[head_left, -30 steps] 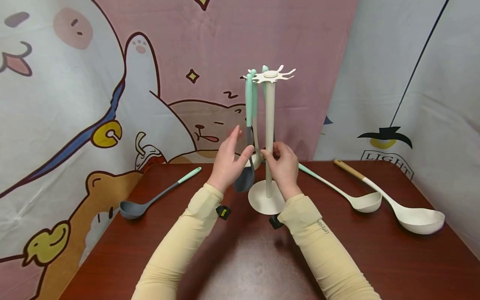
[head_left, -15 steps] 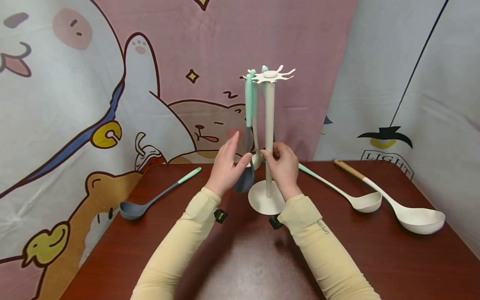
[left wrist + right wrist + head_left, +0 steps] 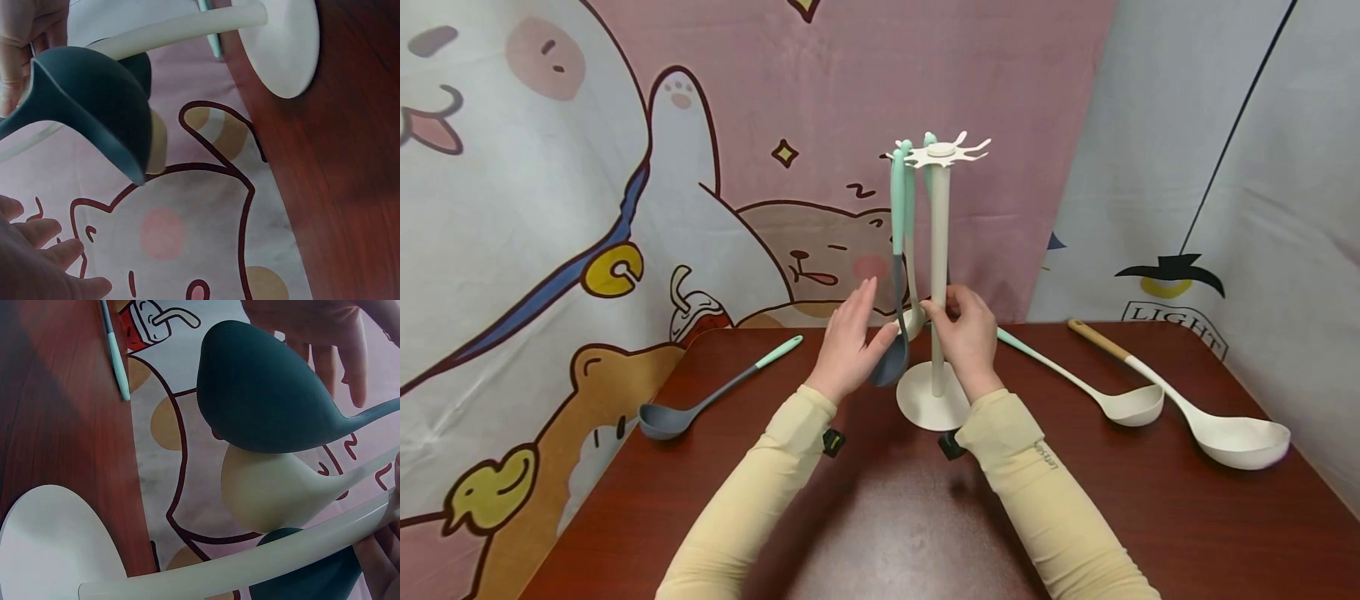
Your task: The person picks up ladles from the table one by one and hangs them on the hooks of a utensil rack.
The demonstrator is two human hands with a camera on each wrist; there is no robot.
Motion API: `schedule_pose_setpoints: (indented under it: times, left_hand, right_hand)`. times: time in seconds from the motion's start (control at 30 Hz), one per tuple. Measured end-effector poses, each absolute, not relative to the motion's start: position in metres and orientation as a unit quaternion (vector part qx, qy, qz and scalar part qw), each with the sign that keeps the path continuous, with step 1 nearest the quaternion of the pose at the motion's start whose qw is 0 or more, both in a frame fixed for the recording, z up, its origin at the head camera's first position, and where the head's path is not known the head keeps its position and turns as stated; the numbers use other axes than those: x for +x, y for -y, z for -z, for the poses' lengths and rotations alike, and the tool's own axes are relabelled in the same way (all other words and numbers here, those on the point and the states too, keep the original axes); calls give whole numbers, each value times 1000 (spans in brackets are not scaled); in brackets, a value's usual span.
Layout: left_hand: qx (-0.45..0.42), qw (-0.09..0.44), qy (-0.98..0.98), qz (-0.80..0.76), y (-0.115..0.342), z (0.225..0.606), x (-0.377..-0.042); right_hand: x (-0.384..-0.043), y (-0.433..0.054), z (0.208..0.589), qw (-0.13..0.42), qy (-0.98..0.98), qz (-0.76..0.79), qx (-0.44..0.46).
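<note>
A mint-handled dark ladle (image 3: 898,242) hangs vertically just right of the nearer, straight-fingered left hand (image 3: 848,343); the right hand (image 3: 968,337) grips the pole (image 3: 940,237).

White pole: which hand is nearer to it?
Right. The right hand grips the white pole; the left hand is off to its left, beside the front hanging ladle.

In the right wrist view, lower dark ladle (image 3: 319,578) partly hidden behind pole (image 3: 250,565), cut off below.
</note>
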State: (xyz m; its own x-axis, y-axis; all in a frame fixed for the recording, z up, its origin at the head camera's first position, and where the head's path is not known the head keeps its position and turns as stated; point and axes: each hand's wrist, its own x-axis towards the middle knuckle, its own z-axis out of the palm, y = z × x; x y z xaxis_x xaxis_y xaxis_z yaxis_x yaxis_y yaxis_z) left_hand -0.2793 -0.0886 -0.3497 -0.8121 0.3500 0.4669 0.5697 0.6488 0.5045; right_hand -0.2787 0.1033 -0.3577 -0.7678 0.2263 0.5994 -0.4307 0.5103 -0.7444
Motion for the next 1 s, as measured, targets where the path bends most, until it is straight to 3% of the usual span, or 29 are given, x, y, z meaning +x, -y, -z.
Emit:
schedule_pose_setpoints:
  times: [1.0]
  left_hand:
    - [-207, 158, 928, 265, 131, 384, -286]
  right_hand:
    - [-281, -103, 359, 343, 799, -490, 60]
